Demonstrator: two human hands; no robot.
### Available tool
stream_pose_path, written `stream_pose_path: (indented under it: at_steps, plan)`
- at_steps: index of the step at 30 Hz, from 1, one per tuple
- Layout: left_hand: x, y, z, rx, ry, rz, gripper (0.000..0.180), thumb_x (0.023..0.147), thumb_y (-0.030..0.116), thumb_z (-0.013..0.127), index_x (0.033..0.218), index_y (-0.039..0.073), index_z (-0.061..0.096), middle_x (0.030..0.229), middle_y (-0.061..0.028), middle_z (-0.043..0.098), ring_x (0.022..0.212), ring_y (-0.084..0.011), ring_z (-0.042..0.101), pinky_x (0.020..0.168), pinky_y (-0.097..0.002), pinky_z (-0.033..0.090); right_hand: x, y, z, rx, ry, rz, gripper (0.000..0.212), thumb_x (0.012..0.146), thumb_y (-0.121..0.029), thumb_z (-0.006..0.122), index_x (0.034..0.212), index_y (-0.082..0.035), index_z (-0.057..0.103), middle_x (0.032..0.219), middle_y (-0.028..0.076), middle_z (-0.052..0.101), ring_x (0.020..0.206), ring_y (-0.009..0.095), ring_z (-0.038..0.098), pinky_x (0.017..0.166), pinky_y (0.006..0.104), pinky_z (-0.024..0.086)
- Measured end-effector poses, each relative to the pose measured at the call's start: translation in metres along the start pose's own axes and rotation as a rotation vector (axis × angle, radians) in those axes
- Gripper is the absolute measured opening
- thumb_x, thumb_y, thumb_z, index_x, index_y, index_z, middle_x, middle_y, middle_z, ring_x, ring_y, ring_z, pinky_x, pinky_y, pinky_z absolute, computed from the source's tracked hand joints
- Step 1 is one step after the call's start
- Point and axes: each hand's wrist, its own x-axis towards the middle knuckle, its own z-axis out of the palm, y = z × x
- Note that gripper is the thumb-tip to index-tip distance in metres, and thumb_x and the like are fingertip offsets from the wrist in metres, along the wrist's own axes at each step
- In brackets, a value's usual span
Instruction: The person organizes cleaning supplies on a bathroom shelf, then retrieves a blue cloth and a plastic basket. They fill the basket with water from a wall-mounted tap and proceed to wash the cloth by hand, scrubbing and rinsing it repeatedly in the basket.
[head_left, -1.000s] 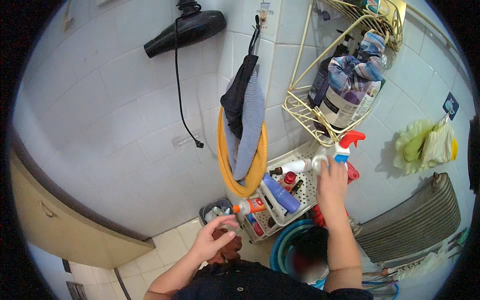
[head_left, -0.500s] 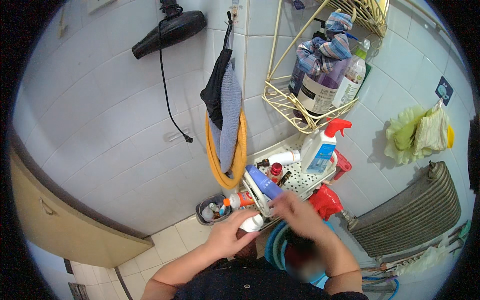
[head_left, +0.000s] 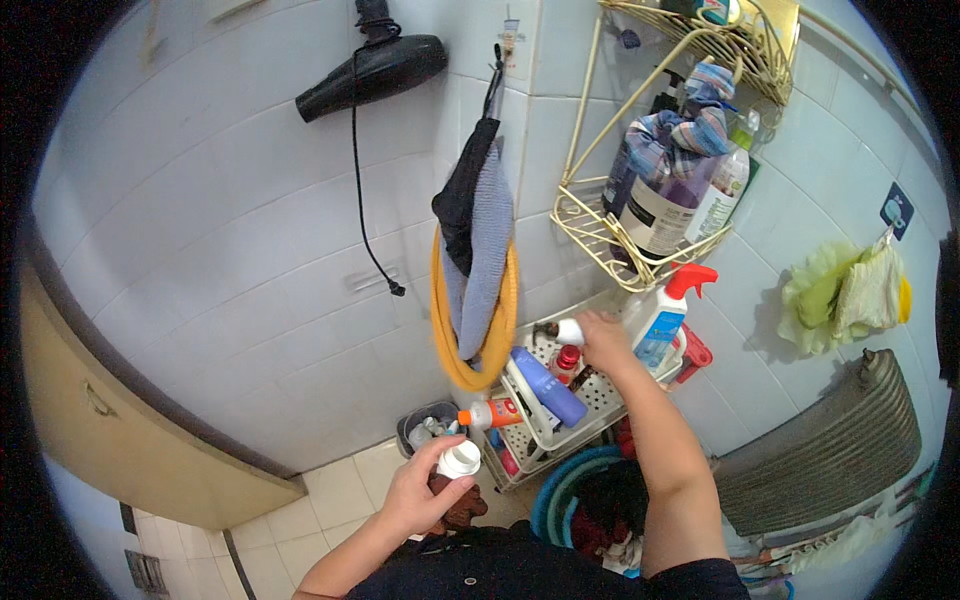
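Observation:
My left hand (head_left: 420,492), low over the floor, is closed around a small white jar (head_left: 460,459) whose round end faces up. My right hand (head_left: 605,342) reaches over the white perforated rack (head_left: 605,400), its fingers wrapped round a white bottle (head_left: 570,333) with a black pump top. The hand covers part of that bottle. Just below it stands a red-capped bottle (head_left: 567,358). A purple-blue bottle (head_left: 548,388) leans across the rack's near rail, and an orange-and-white bottle (head_left: 490,413) lies at its left end.
A red-topped spray bottle (head_left: 665,325) stands at the rack's right end, below a wire corner shelf (head_left: 650,265) of bottles. Beneath are a blue tub (head_left: 550,500) of clothes and a small bin (head_left: 410,425). Towels (head_left: 480,240) and a hair dryer (head_left: 375,75) hang on the wall.
My right hand has moved from beside the purple-blue bottle up to the white pump bottle and taken hold of it. My left hand has drawn the white jar left and slightly down, away from the rack.

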Motion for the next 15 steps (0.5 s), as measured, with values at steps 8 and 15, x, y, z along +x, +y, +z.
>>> stream_pose_path:
  at_steps: [8, 15]
  plan:
    - [0.014, -0.003, 0.01, -0.18, -0.108, -0.056, 0.05, 0.083, 0.021, 0.065, 0.126, 0.008, 0.044, 0.114, -0.0114, 0.057, 0.106, -0.0205, 0.055, 0.091, -0.0319, 0.041, 0.009, 0.019, 0.027, 0.764, 0.357, 0.453, 0.065, 0.062, -0.022, 0.079, 0.115, 0.0, 0.047, 0.105, 0.02, 0.06, 0.096, 0.035, 0.059, 0.083, 0.0386, 0.047]
    - [0.014, 0.001, 0.015, -0.204, -0.129, -0.036, 0.049, 0.084, 0.019, 0.065, 0.126, 0.007, 0.043, 0.115, -0.0099, 0.056, 0.106, -0.0182, 0.054, 0.092, -0.0314, 0.041, 0.028, 0.01, 0.042, 0.647, 0.634, 0.665, 0.061, 0.066, -0.022, 0.075, 0.116, -0.001, 0.047, 0.103, 0.022, 0.061, 0.096, 0.04, 0.058, 0.083, 0.0421, 0.046]
